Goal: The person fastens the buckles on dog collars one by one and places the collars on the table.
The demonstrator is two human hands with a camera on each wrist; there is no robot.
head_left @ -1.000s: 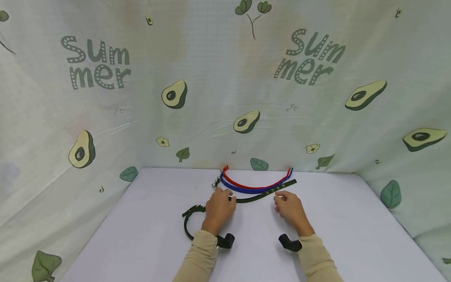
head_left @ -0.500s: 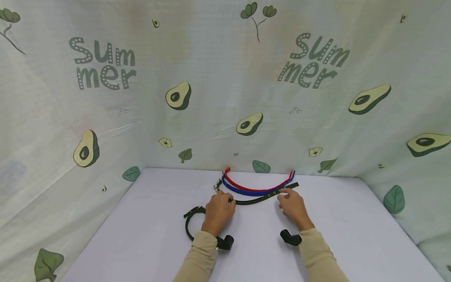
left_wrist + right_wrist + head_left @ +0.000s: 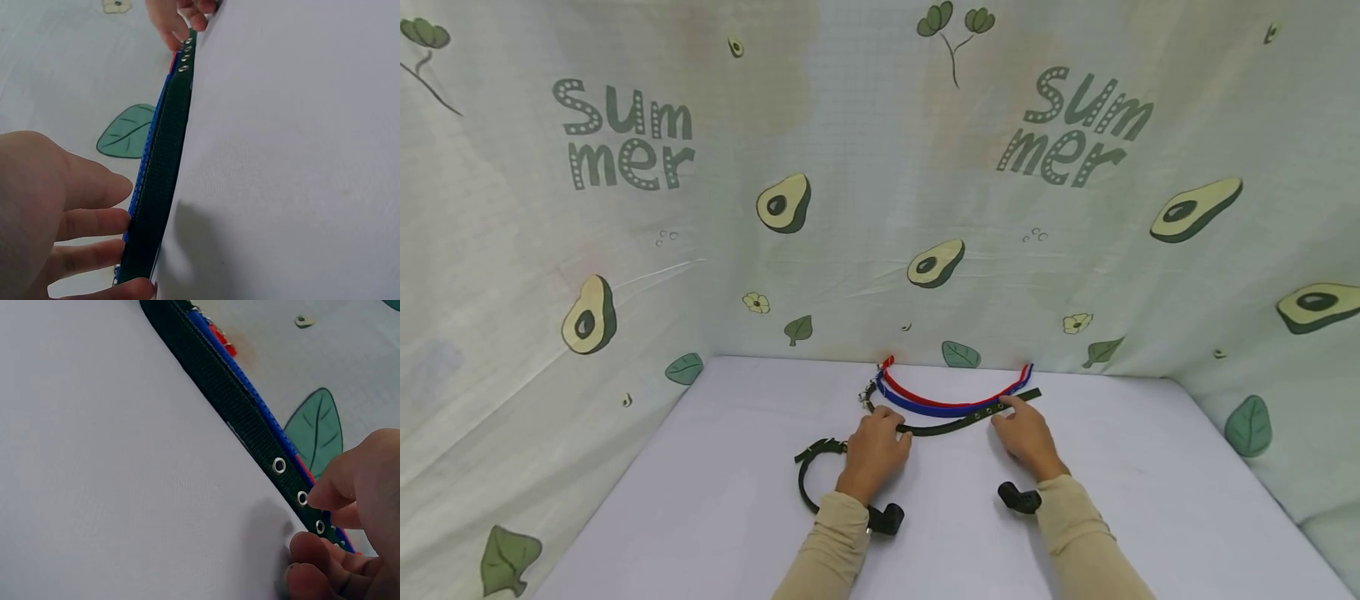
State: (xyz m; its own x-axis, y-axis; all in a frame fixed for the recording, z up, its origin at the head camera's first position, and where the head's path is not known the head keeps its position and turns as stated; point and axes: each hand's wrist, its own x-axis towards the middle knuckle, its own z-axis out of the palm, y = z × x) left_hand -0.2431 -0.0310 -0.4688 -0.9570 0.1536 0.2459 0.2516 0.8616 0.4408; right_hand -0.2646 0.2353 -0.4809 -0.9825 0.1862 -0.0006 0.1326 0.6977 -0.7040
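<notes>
A dark green collar (image 3: 940, 429) with metal eyelets stands on edge along the table, its buckle end (image 3: 867, 398) showing past my left hand (image 3: 876, 446). In the left wrist view that hand's fingers (image 3: 94, 222) reach fairly straight down to the strap's top edge, touching it. My right hand (image 3: 1024, 433) pinches the strap near the eyelets, as the right wrist view shows, with the thumb beside an eyelet (image 3: 302, 498) and lower fingers (image 3: 309, 547) curled in front. Right behind lie a blue collar (image 3: 936, 410) and a red collar (image 3: 925, 398), both curved alike.
A second dark green collar (image 3: 802, 479), buckled into a loop, lies at my left forearm, partly hidden by it. Black wrist cameras (image 3: 1018, 498) stick out inward from both wrists. A printed cloth (image 3: 850, 275) hangs as a wall along the white table's (image 3: 715, 500) back edge and sides.
My right hand has moved from just short of the green collar onto its eyelet end. The left hand stays at the strap's left part. The head view has shifted slightly.
</notes>
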